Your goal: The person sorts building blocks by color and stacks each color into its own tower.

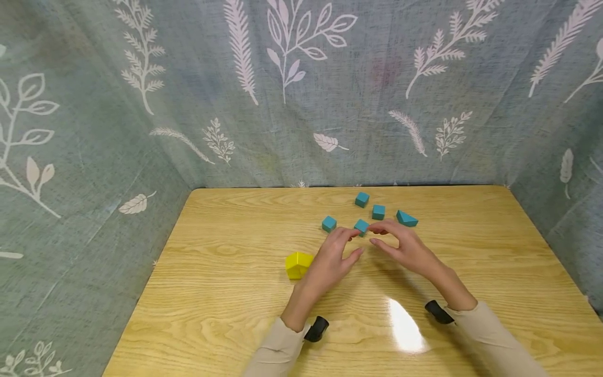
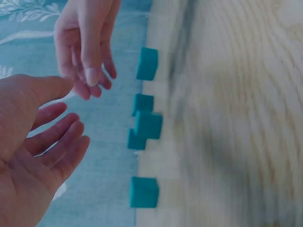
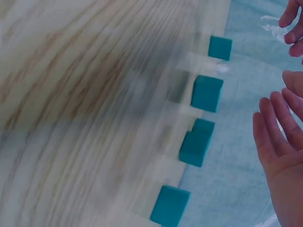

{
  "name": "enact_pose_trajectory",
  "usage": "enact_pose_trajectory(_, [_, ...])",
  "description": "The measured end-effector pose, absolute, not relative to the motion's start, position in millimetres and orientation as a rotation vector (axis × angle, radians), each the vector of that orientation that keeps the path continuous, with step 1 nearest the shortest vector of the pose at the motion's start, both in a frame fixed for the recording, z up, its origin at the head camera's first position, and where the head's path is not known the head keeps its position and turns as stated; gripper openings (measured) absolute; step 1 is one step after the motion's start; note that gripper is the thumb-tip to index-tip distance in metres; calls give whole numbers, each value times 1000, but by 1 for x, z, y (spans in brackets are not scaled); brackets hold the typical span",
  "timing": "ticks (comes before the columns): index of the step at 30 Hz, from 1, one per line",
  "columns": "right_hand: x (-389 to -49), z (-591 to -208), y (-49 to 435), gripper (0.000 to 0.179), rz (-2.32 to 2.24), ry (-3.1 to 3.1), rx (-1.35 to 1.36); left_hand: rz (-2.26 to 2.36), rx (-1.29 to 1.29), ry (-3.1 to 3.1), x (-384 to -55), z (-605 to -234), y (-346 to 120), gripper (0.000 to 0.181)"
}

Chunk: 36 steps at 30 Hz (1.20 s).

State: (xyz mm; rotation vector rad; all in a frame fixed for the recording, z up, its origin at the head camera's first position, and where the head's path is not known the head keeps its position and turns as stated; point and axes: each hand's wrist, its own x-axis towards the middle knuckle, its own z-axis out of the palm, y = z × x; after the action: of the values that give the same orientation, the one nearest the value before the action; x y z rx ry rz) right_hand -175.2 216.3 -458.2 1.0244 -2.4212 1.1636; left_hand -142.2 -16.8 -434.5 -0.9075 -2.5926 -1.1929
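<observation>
Both hands hover above the wooden table, facing each other with nothing held between them. My left hand (image 1: 332, 255) has its fingers and thumb loosely bent and spread apart. Opposite it, my right hand (image 1: 400, 243) has a similar relaxed curve. In the head view a teal cube (image 1: 361, 226) shows just beyond the fingertips, partly overlapped by them. Another teal cube (image 1: 329, 224) sits beyond the left hand. Left of the left wrist stands a yellow block shape (image 1: 297, 266) with a pointed top face, its right side hidden by the hand.
Farther back lie two more teal cubes, one at the rear (image 1: 362, 199) and one nearer (image 1: 378, 212). A teal triangular block (image 1: 407, 218) rests to their right. Grey-green leaf-patterned cloth (image 1: 301, 136) hangs behind the table (image 1: 212, 314) and along both sides.
</observation>
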Motion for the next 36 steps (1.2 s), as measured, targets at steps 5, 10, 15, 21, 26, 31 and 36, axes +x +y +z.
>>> enact_pose_trajectory(5, [-182,-465,218,33,1139,-2410,1011,-1142,-825,-2609,-150,-444,-4,36])
enact_pose_trajectory(10, [-190,-470,217,30,1144,-2465,972,-1094,-688,-2626,-159,-454,7,36])
enact_pose_trajectory(15, [-199,-474,215,29,1176,-2527,911,-1040,-578,-2639,-169,-464,18,35])
enact_pose_trajectory(21, [-207,-479,213,31,1232,-2602,847,-1049,-476,-2702,-177,-471,30,36])
enact_pose_trajectory(26, [-212,-482,209,30,1256,-2641,801,-1042,-430,-2703,-182,-473,35,35])
enact_pose_trajectory(31, [-216,-483,206,30,1284,-2681,777,-1052,-393,-2692,-186,-479,39,32])
enact_pose_trajectory(36, [-220,-486,205,28,1297,-2730,765,-1116,-357,-2704,-189,-482,42,29])
